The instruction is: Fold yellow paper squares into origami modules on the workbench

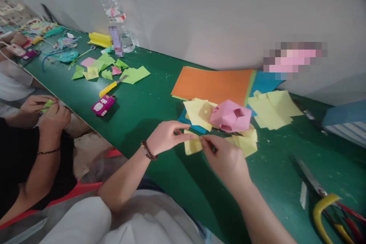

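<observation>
A small piece of pale yellow paper (pixel 193 147) is between my hands, just above the green table. My right hand (pixel 228 162) pinches its upper edge between thumb and fingers. At its left end, my left hand (pixel 164 137) holds it with the thumb on top; the fingers beneath are partly hidden. Right behind my hands sits a folded pink paper ball (pixel 231 116) with openings in its faces. Yellow paper sheets (pixel 199 113) lie to its left, and more folded yellow paper (pixel 247 143) is partly covered by my right hand.
Orange sheets (pixel 213 84) and a yellow stack (pixel 274 108) lie behind. Scissors (pixel 320 190) are at the right, near a blue box (pixel 347 122). Leftward are a yellow cutter (pixel 108 88), a purple device (pixel 103 105), green paper scraps (pixel 134 75) and a bottle (pixel 114 11). A co-worker's hands (pixel 54 112) fold green paper.
</observation>
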The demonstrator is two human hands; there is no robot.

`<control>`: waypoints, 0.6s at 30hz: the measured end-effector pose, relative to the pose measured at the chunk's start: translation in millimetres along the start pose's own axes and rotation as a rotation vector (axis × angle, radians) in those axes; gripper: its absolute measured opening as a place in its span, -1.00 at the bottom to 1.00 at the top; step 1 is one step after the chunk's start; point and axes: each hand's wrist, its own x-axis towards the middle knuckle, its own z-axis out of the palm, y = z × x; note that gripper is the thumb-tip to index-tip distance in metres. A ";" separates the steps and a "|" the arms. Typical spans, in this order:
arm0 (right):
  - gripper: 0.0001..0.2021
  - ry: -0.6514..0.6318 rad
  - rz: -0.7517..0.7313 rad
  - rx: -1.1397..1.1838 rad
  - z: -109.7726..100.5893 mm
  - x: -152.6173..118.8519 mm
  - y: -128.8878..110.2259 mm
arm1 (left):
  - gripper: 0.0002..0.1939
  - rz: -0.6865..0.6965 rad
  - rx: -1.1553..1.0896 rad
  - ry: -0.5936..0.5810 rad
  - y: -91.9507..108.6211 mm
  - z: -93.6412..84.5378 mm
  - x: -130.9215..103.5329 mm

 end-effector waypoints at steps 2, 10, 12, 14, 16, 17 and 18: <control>-0.73 0.044 0.025 -0.003 0.1 -0.1 -0.6 | -0.59 -0.054 -0.013 -0.029 0.0 2.1 -2.7; -0.72 -0.041 0.192 0.177 -3.8 0.7 -4.2 | -0.49 -0.027 0.266 0.074 3.1 17.7 -6.2; -0.73 -0.072 0.256 0.244 -5.6 2.2 -3.5 | -0.49 -0.030 0.247 0.098 3.1 18.1 -6.8; -0.75 -0.063 0.293 0.273 -6.6 3.1 -2.7 | -0.49 -0.077 0.137 0.018 1.9 17.6 -8.4; -0.76 -0.035 0.310 0.275 -6.7 2.9 -2.5 | -0.53 -0.166 -0.041 -0.119 -0.1 17.7 -10.7; -0.76 -0.024 0.316 0.272 -6.4 2.5 -2.7 | -0.56 -0.215 -0.126 -0.179 -1.1 18.2 -11.8; -0.76 -0.012 0.318 0.267 -5.9 2.0 -3.2 | -0.58 -0.258 -0.192 -0.217 -1.9 19.1 -12.7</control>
